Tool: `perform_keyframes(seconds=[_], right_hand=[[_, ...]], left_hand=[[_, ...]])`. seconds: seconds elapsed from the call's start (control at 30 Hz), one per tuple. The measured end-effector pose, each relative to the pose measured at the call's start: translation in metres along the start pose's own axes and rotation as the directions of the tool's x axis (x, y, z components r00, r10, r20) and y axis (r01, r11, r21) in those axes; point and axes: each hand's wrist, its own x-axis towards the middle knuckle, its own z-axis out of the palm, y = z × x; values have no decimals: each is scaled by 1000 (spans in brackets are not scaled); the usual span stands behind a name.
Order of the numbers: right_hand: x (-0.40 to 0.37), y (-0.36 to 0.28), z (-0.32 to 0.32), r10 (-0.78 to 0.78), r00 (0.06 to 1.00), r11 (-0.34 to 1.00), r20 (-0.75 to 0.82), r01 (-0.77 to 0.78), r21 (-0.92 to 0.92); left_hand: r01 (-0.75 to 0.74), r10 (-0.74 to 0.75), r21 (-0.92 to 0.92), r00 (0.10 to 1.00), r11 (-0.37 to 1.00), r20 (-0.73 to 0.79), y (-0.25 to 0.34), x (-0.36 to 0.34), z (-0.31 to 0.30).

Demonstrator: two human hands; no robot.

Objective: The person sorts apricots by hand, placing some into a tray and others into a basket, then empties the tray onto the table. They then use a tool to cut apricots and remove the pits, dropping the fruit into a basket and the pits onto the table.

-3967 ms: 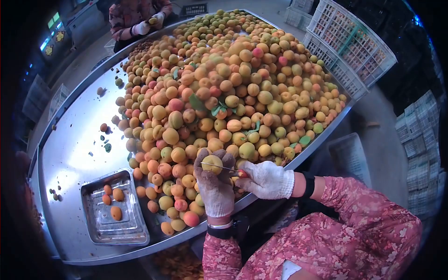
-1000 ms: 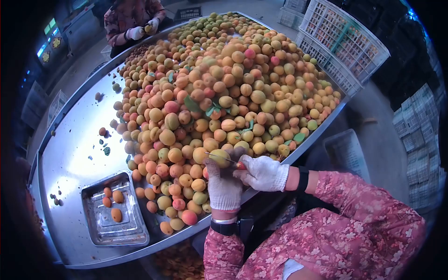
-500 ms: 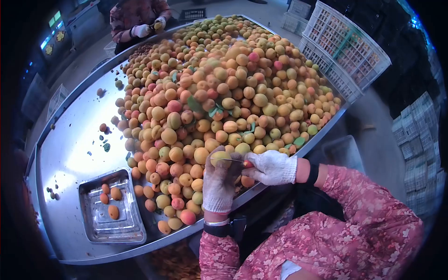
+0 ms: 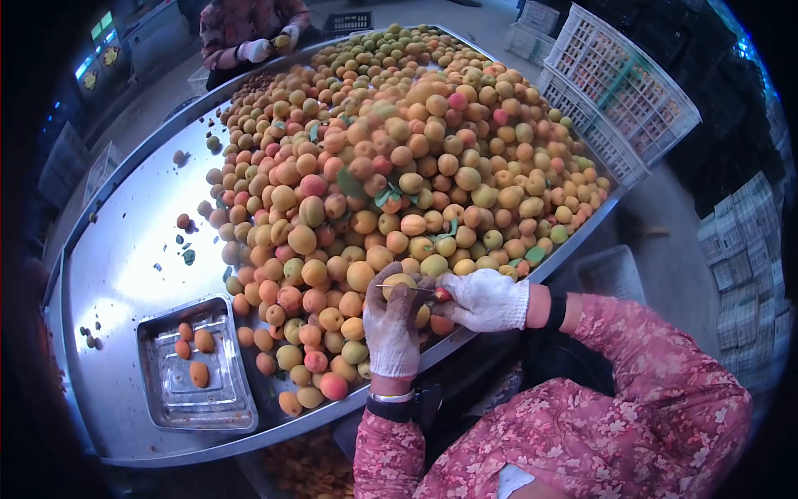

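Note:
My left hand, in a white knit glove with soiled fingers, is closed around a yellow-green apricot. Gripped in my gloved right hand is a small knife with a red handle. Its thin blade points left and lies across the apricot. Both hands are at the near edge of a large heap of apricots, with fruit right beside the left fingers. Part of the held apricot is hidden by those fingers.
A metal tray at the left holds several apricots. The heap lies on a raised-edge metal table, with loose leaves on it. Across it another person handles fruit. White plastic crates stand beyond the right edge.
The left fingers have shifted around the apricot and cover more of it. The knife stays across the fruit, and the view has moved slightly.

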Motion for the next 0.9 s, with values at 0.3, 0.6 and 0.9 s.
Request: perform_keyframes(seconds=[0.3, 0.6, 0.9], right_hand=[[12, -5, 4, -45, 997, 999, 56, 44, 7], [12, 0, 19, -120, 989, 887, 87, 67, 456], [0, -16, -7, 66, 914, 759, 400, -306, 574]], left_hand=[[-37, 39, 41, 999, 998, -38, 2, -3, 6], [7, -5, 33, 998, 999, -66, -1, -2, 1], [39, -38, 58, 999, 998, -23, 8, -11, 11]])
